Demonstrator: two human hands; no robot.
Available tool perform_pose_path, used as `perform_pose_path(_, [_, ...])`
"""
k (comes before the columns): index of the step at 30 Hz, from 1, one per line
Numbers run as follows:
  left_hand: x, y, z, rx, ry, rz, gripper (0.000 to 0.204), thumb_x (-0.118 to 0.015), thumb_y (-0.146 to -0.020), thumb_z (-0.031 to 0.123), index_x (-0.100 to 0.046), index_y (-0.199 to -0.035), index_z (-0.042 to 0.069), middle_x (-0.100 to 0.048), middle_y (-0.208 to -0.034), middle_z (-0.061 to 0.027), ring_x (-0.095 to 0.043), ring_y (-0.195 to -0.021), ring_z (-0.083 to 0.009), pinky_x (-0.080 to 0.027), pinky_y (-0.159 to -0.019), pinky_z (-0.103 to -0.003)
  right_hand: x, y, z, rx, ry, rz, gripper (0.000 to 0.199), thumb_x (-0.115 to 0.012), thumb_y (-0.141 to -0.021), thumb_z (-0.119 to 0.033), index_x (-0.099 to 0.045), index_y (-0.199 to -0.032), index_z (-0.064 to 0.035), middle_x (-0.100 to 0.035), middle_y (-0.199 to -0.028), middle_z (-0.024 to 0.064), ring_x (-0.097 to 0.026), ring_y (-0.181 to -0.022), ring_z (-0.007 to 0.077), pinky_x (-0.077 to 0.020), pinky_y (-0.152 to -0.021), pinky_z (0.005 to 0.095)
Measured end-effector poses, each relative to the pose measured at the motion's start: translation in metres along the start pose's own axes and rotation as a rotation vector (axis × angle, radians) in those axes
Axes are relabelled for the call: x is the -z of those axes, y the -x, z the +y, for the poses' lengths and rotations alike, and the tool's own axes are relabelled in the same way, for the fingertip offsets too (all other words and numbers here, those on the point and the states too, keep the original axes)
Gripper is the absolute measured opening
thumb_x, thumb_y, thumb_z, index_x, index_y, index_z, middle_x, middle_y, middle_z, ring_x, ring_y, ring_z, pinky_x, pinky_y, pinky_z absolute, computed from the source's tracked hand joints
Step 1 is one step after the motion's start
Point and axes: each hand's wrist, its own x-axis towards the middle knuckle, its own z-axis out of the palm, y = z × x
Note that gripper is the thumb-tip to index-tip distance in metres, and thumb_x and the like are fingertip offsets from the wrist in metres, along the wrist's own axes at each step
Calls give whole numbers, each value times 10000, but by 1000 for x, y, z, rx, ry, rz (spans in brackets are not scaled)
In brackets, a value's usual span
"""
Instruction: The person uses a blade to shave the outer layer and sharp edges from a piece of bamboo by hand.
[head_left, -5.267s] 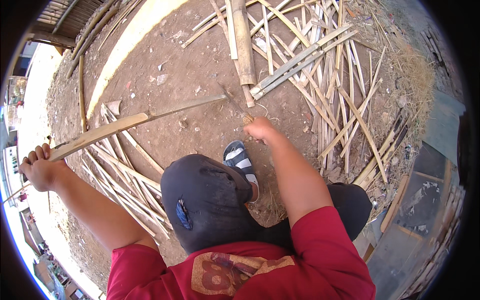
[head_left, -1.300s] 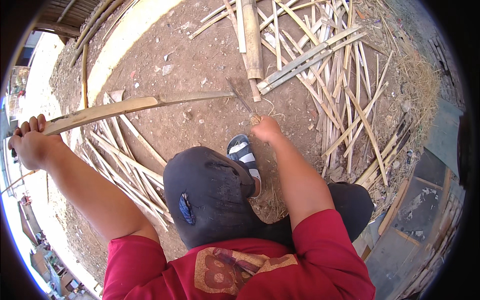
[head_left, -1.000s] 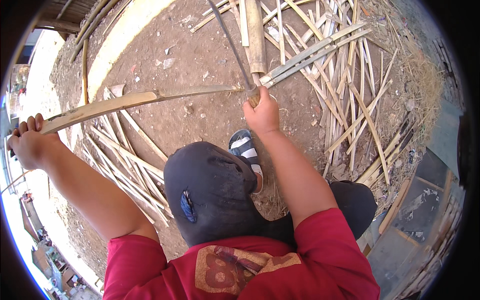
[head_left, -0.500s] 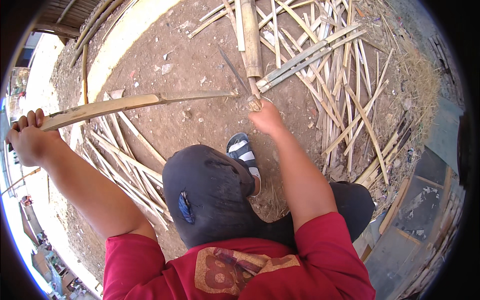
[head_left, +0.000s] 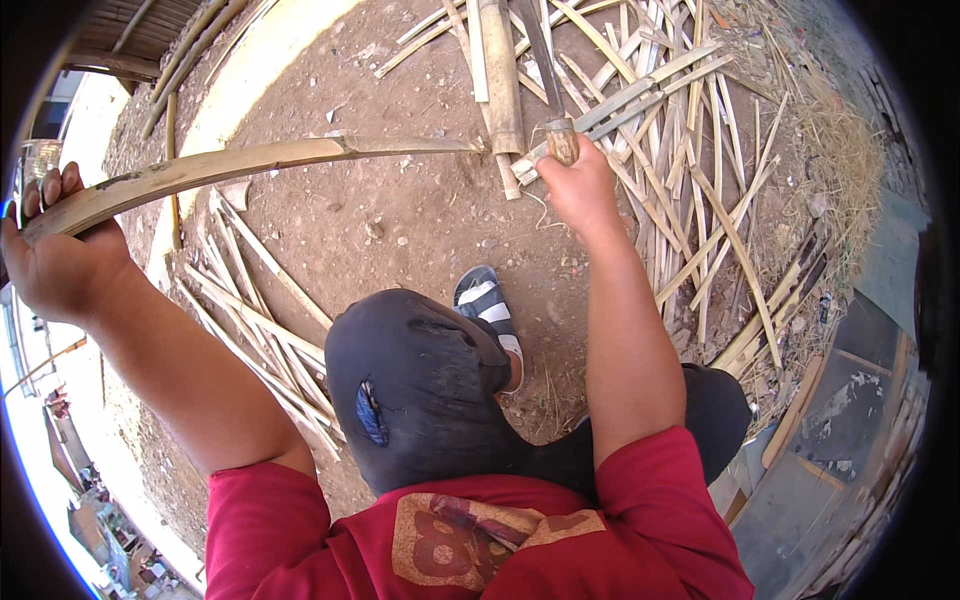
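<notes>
My left hand is closed round the near end of a long split bamboo slat, out at the left. The slat reaches across to the right, and its thin far end comes up beside a thick bamboo pole lying on the ground. In my right hand is the wooden handle of a machete. Its dark blade points away from me, over the ground between the pole and a pile of split bamboo strips.
More bamboo strips lie on the dirt at the left, near my knee. My sandalled foot stands in the middle. Dry straw and dark boards border the right side. Long poles lie at the upper left.
My right hand has moved up and to the right, and the machete blade has swung from pointing up-left to nearly straight away. My left hand has turned and shifted slightly, raising the slat's far end.
</notes>
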Motion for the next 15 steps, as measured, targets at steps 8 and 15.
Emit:
perform_pose_path(8, [-4, 22, 19, 92, 110, -36, 185, -431, -966, 226, -385, -830, 110, -270, -608, -3, -268, -501, -125, -270, -512, -283, 34, 2, 12, 37, 62, 5, 263, -679, -822, -131, -638, -1055, -17, -622, -769, 24, -536, -600, 106, -445, -565, 291])
perform_pose_path(15, [-41, 58, 43, 49, -65, 51, 208, -399, -961, 232, -357, -786, 128, -258, -599, -10, -249, -491, -124, -252, -499, -269, 53, 18, 30, 30, 221, -32, 402, -704, -808, -172, -635, -1157, 14, -681, -845, 83, -618, -725, 186, -487, -701, 333])
